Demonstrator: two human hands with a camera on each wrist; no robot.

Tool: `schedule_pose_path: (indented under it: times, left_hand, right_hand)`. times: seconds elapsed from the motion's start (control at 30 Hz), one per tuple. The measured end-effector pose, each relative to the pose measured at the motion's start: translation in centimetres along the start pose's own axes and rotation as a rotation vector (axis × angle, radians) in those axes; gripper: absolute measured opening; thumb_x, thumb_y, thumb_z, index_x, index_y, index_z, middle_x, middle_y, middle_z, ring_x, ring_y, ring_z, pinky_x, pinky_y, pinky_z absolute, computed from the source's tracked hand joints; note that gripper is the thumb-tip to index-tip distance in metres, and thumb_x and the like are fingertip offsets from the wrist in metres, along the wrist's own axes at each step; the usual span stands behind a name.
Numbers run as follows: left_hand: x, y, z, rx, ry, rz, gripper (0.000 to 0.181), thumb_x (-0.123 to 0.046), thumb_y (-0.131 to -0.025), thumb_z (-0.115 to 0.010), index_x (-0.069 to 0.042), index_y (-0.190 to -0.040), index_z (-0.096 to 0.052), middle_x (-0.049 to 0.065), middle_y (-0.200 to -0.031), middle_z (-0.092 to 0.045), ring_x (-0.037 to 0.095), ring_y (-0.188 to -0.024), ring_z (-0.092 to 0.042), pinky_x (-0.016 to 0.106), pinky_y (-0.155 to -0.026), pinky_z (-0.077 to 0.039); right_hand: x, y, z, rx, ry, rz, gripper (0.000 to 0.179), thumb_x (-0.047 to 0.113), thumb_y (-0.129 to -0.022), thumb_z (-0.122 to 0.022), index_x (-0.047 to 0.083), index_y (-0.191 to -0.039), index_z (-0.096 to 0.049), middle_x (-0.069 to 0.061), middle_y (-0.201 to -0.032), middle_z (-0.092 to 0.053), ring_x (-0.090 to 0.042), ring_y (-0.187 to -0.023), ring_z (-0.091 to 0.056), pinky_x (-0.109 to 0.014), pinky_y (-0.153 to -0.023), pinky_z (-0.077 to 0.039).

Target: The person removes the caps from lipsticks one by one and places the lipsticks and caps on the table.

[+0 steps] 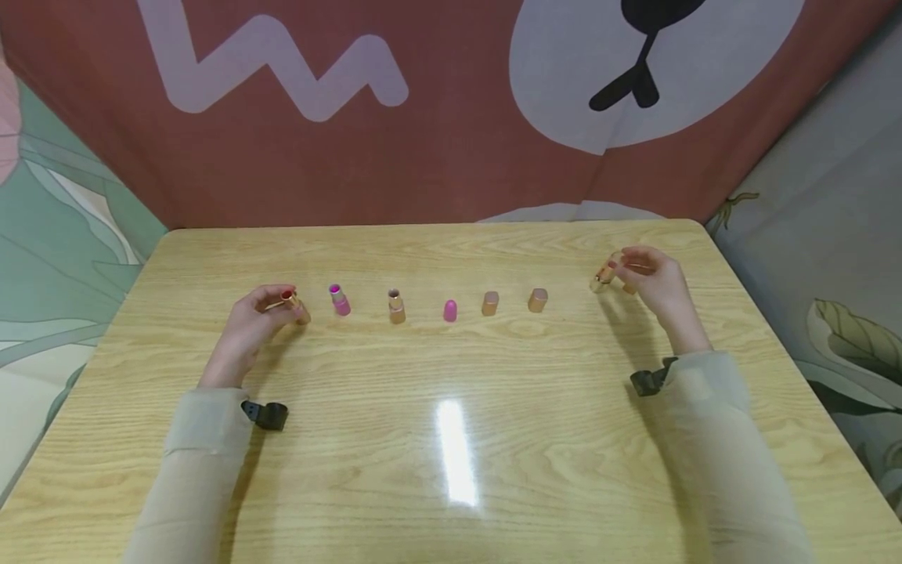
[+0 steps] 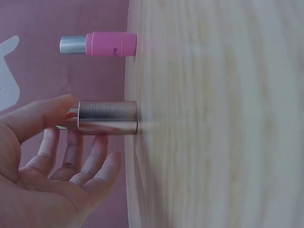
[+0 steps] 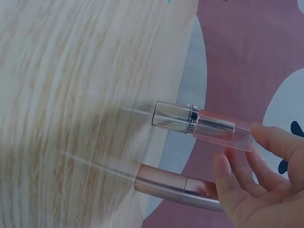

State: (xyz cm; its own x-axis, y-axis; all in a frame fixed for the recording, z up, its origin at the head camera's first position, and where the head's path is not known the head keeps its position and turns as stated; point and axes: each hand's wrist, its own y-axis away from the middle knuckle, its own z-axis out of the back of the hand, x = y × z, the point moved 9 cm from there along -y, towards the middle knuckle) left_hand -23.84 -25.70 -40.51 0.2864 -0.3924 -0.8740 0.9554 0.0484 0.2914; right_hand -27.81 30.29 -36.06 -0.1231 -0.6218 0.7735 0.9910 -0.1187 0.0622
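Note:
My left hand pinches the upper part of an uncapped gold lipstick between thumb and fingers. The lipstick stands upright at the tabletop, and its red tip shows in the head view. Beside it is an uncapped pink lipstick with a silver neck. On the right side, my right hand holds the top end of a clear-cased lipstick with a pinkish transparent cap. Close under the right fingers stands a capped rose-gold lipstick, its upper end partly hidden by them.
In a row between the hands stand another uncapped gold lipstick, a pink cap and two gold caps, one nearer the middle and one farther right. The wooden table meets a reddish cloth behind.

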Motion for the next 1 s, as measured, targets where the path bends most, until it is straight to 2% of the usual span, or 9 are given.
schedule_pose_path:
  times: [0.1,0.3,0.57,0.77,1.0]
  left_hand:
    - [0.02,0.05,0.09,0.001,-0.011,0.005,0.059,-0.031,-0.094,-0.061,-0.007,-0.142,-0.039,-0.020,-0.112,-0.044,-0.005,-0.099,-0.046,0.015,-0.088,-0.040]
    - [0.02,0.04,0.05,0.009,-0.010,0.000,0.061,-0.032,-0.094,-0.059,-0.007,-0.145,-0.036,-0.020,-0.115,-0.043,-0.004,-0.103,-0.043,0.012,-0.087,-0.041]
    - [-0.06,0.36,0.23,0.003,-0.008,0.005,0.065,-0.036,-0.094,-0.058,-0.008,-0.147,-0.032,-0.014,-0.123,-0.043,0.004,-0.112,-0.042,0.016,-0.092,-0.039]
    - [-0.40,0.63,0.32,-0.021,-0.005,0.006,0.066,-0.040,-0.094,-0.058,-0.009,-0.147,-0.033,-0.015,-0.120,-0.044,0.010,-0.116,-0.041,0.025,-0.095,-0.036]
    - [-0.55,0.68,0.29,-0.026,-0.012,0.009,0.066,-0.041,-0.094,-0.057,-0.009,-0.147,-0.033,-0.011,-0.124,-0.045,0.012,-0.121,-0.041,0.022,-0.094,-0.038]
  right_hand:
    - [-0.03,-0.03,-0.12,0.010,-0.027,-0.002,0.052,0.031,-0.096,-0.055,0.000,-0.137,-0.044,0.013,-0.109,-0.050,0.009,-0.093,-0.045,-0.011,-0.077,-0.045]
    - [-0.05,-0.26,-0.09,-0.008,-0.084,-0.002,0.052,0.032,-0.095,-0.058,-0.001,-0.132,-0.045,0.019,-0.100,-0.049,0.014,-0.086,-0.047,-0.010,-0.069,-0.047]
    - [-0.27,-0.32,-0.12,-0.030,-0.113,-0.034,0.039,0.029,-0.094,-0.059,0.005,-0.124,-0.050,0.021,-0.095,-0.050,0.013,-0.083,-0.049,-0.009,-0.067,-0.049]
    - [-0.45,-0.20,0.17,-0.048,-0.145,-0.054,0.034,0.029,-0.094,-0.059,0.009,-0.121,-0.052,0.024,-0.091,-0.051,0.009,-0.083,-0.050,-0.008,-0.065,-0.047]
    - [-0.57,-0.46,-0.09,-0.033,-0.153,-0.043,0.030,0.026,-0.095,-0.058,0.009,-0.119,-0.052,0.024,-0.091,-0.052,0.009,-0.081,-0.051,-0.009,-0.066,-0.048]
